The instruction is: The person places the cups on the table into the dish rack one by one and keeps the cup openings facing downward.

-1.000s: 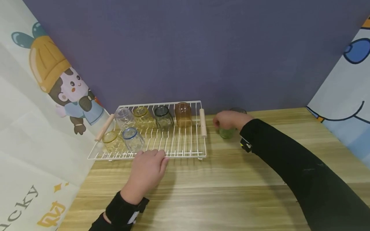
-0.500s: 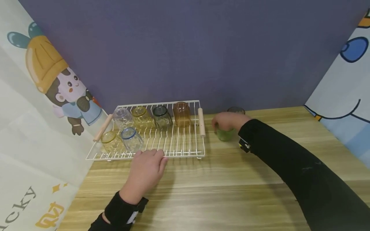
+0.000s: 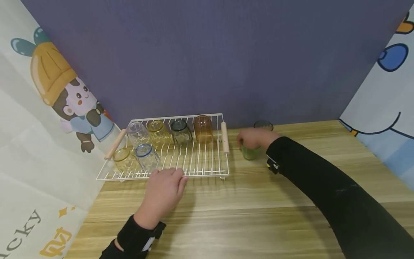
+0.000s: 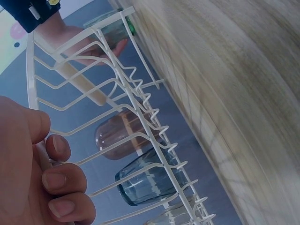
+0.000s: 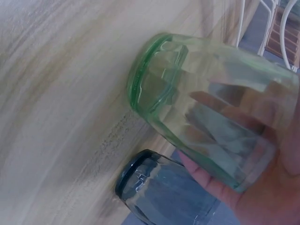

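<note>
My right hand (image 3: 255, 138) grips a green-tinted drinking glass (image 3: 249, 154) just right of the rack, fingers round its upper part. The right wrist view shows its thick green base (image 5: 145, 77) towards the table; whether it touches is unclear. Beside it stands a dark blue-grey glass (image 5: 168, 192), partly behind the hand in the head view. My left hand (image 3: 164, 189) holds the front rail of a white wire rack (image 3: 207, 176), with fingers curled round the wire in the left wrist view. An amber glass (image 3: 203, 129) and a dark grey glass (image 3: 182, 133) stand in the back row.
Also on the rack are a clear glass (image 3: 137, 133), a yellow glass (image 3: 159, 135), a front yellow glass (image 3: 125, 160) and a blue-rimmed glass (image 3: 147, 158). A wooden handle (image 3: 225, 138) tops the rack's right end. Behind the wooden table (image 3: 245, 219) rises a dark blue panel (image 3: 226, 61).
My right hand has shifted slightly left and towards me with the green glass, exposing more of the dark glass behind. The left hand keeps its hold on the rail.
</note>
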A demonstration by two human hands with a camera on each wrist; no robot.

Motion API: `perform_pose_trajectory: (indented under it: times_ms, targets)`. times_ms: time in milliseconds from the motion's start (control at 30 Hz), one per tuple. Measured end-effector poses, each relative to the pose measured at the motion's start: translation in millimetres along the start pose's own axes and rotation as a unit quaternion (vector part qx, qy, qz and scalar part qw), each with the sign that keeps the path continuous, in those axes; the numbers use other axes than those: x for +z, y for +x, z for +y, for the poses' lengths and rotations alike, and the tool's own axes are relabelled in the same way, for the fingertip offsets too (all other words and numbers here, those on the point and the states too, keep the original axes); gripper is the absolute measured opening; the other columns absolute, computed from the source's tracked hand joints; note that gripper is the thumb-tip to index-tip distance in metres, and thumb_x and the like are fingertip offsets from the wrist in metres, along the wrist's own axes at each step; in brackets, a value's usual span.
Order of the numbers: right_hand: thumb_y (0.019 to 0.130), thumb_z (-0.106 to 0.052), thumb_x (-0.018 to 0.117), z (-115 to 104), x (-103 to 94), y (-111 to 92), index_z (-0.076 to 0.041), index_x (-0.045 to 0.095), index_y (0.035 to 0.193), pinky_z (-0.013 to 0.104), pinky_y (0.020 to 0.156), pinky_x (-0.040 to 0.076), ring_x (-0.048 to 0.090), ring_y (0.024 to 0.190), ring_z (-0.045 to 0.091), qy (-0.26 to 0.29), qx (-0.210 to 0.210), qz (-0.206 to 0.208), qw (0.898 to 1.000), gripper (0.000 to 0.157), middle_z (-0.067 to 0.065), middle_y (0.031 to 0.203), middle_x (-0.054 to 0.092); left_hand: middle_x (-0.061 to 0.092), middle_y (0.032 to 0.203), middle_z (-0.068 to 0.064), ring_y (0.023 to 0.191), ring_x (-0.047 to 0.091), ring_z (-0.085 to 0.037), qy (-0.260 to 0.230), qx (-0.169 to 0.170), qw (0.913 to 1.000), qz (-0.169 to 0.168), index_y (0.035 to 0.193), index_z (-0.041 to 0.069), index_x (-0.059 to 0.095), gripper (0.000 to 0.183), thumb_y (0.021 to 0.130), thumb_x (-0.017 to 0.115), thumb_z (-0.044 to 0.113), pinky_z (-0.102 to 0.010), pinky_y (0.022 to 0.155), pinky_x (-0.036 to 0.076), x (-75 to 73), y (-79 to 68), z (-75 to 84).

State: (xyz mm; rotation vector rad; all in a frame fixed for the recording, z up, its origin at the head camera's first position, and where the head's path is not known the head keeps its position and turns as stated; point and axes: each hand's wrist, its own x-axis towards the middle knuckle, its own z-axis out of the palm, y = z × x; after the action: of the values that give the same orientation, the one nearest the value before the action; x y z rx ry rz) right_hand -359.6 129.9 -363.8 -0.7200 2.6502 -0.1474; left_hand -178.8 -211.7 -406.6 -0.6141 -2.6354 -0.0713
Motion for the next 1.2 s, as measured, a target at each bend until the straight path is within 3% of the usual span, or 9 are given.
perform_pose_trajectory:
  times_ms: [333,533,633,767,867,967,1000,1067,1200]
  targets:
    - [0.101,0.004,0.03,-3,2.6,-1,-0.012,0.069,0.113,0.042,0.073,0.04,0.055,0.099,0.026,0.035,0.017,0.025,0.999,0.044,0.011,0.13,0.06,0.041,0.066,0.007,0.062,0.049,-0.018,-0.001,-0.006,1.0,-0.003,0.079,0.02,0.048,0.031,0.104,0.06,0.035,-0.036,0.063,0.033,-0.1,-0.4,-0.4]
    - [0.1,0.005,0.029,-10,1.9,-11,-0.006,0.064,0.13,0.045,0.079,0.042,0.054,0.11,0.031,0.119,0.023,0.082,0.989,0.048,0.016,0.138,0.057,0.041,0.066,0.007,0.063,0.053,-0.02,-0.002,-0.006,1.0,0.003,0.078,0.02,0.046,0.033,0.104,0.06,0.034,-0.037,0.063,0.033,-0.5,-0.7,-1.1]
    - [0.095,0.01,0.028,-11,4.9,-23,-0.005,0.063,0.132,0.048,0.089,0.045,0.054,0.122,0.036,0.174,0.019,0.123,0.977,0.053,0.017,0.139,0.056,0.042,0.066,0.007,0.064,0.054,-0.02,0.002,-0.004,1.0,-0.003,0.079,0.02,0.046,0.033,0.105,0.059,0.035,-0.037,0.063,0.034,-0.2,-0.9,-1.0]
    - [0.092,0.013,0.027,-14,11.2,-41,-0.006,0.062,0.131,0.044,0.079,0.047,0.053,0.125,0.035,0.246,0.008,0.185,0.951,0.055,0.016,0.136,0.058,0.043,0.066,0.007,0.064,0.055,-0.02,0.006,-0.001,1.0,-0.007,0.079,0.02,0.046,0.032,0.105,0.057,0.036,-0.037,0.063,0.034,-0.1,-1.2,-0.9]
    - [0.098,0.008,0.028,-18,17.2,-52,-0.01,0.062,0.13,0.039,0.061,0.041,0.058,0.092,0.033,0.288,0.006,0.227,0.93,0.05,0.015,0.136,0.058,0.042,0.066,0.007,0.064,0.054,-0.019,0.004,-0.002,1.0,-0.007,0.079,0.021,0.047,0.032,0.105,0.057,0.036,-0.037,0.063,0.034,-0.5,-1.2,-0.6]
    - [0.105,0.0,0.029,-22,24.4,-62,-0.014,0.062,0.129,0.039,0.059,0.041,0.051,0.075,0.032,0.295,0.008,0.265,0.918,0.043,0.014,0.139,0.057,0.042,0.066,0.007,0.064,0.053,-0.019,0.004,-0.001,1.0,-0.009,0.08,0.021,0.047,0.032,0.106,0.056,0.037,-0.037,0.063,0.034,-0.7,-1.0,0.0]
    - [0.107,-0.003,0.031,-24,26.9,-65,-0.014,0.062,0.129,0.041,0.063,0.042,0.053,0.076,0.032,0.294,0.009,0.276,0.915,0.04,0.013,0.139,0.057,0.042,0.066,0.007,0.063,0.053,-0.018,0.005,0.0,0.9999,-0.009,0.08,0.021,0.048,0.032,0.106,0.056,0.037,-0.037,0.063,0.034,-0.7,-0.9,0.2]
    - [0.108,-0.006,0.033,-27,32.0,-70,-0.013,0.062,0.129,0.045,0.074,0.043,0.06,0.096,0.034,0.29,0.007,0.302,0.908,0.037,0.013,0.138,0.058,0.041,0.066,0.008,0.063,0.052,-0.018,0.006,0.003,0.9999,-0.008,0.08,0.02,0.048,0.032,0.106,0.055,0.038,-0.036,0.063,0.034,-0.6,-0.9,0.4]
    - [0.109,-0.005,0.038,-33,40.7,-73,-0.01,0.064,0.127,0.052,0.092,0.045,0.056,0.126,0.036,0.303,-0.002,0.356,0.884,0.032,0.012,0.132,0.062,0.04,0.065,0.007,0.061,0.048,-0.017,0.004,0.002,1.0,-0.006,0.079,0.02,0.047,0.032,0.105,0.057,0.036,-0.036,0.062,0.032,-1.0,-1.7,0.1]
